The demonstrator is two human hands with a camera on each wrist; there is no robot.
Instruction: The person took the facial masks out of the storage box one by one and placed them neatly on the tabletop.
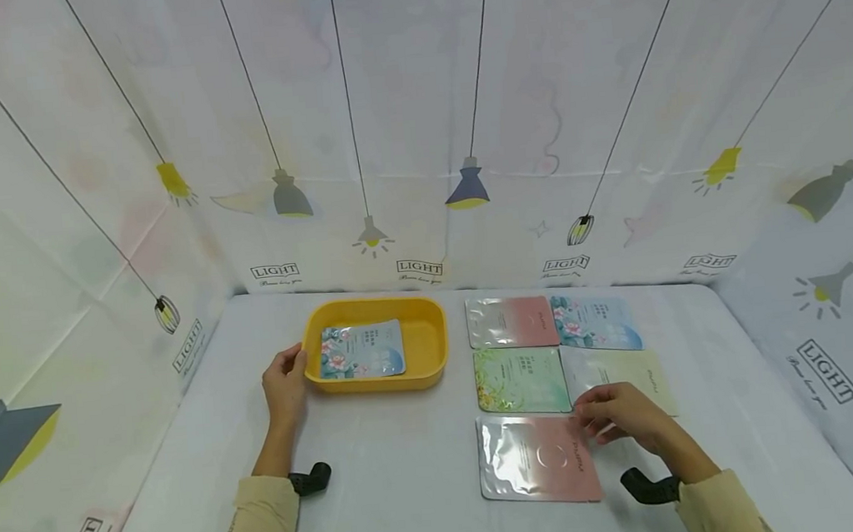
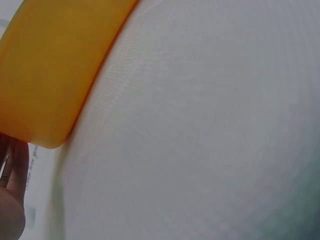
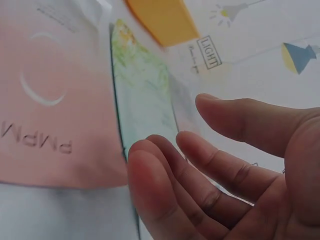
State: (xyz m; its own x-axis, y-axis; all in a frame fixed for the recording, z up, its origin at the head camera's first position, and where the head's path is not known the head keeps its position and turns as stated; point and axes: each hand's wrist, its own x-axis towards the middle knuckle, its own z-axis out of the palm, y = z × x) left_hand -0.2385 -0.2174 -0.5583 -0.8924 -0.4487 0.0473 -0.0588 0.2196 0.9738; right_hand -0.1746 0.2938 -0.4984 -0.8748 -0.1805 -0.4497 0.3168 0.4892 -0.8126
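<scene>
My left hand [image 1: 285, 386] holds the left end of a yellow plastic tray [image 1: 376, 384], fingertips at its rim. Inside the tray lies a blue floral sheet mask packet [image 1: 361, 350]. My right hand [image 1: 619, 414] hovers with loosely bent fingers over the packets on the right, nothing between thumb and fingers in the right wrist view. Its fingertips are close to the right edge of a green packet [image 1: 522, 381] and the corner of the front pink packet [image 1: 535, 459]. Partly behind this hand lies a pale yellow packet [image 1: 634, 371].
At the back of the group, a pink and silver packet [image 1: 509, 322] lies beside another blue floral packet [image 1: 596, 322]. All are on a white-covered table [image 1: 398, 477]. A white curtain [image 1: 400, 118] printed with lamps stands behind the table and along both sides.
</scene>
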